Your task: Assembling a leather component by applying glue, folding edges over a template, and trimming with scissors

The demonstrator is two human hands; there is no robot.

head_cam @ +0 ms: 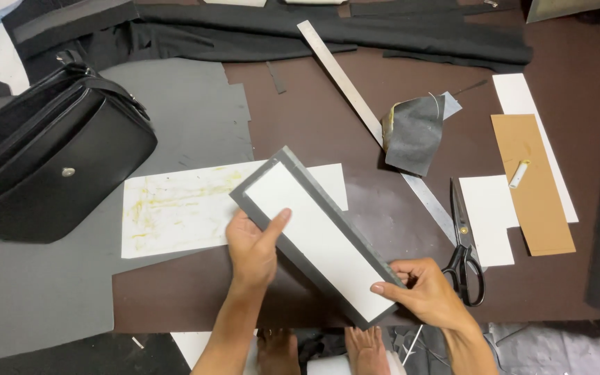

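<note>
Both hands hold a long grey panel (280,164) with a white rectangular strip (314,236) laid on its face, tilted diagonally above a dark brown sheet (328,132). My left hand (253,246) grips its near left edge, thumb pressing on the white strip. My right hand (425,292) pinches the lower right end of the panel. Under the panel's upper end lies a white paper (175,212) smeared with yellow glue marks.
A black handbag (50,156) sits at the left on grey material (196,111). A metal ruler (355,97), a curled black leather scrap (414,132), black scissors (463,250), white and tan card pieces (532,187) lie to the right. Black fabric (314,31) runs along the back.
</note>
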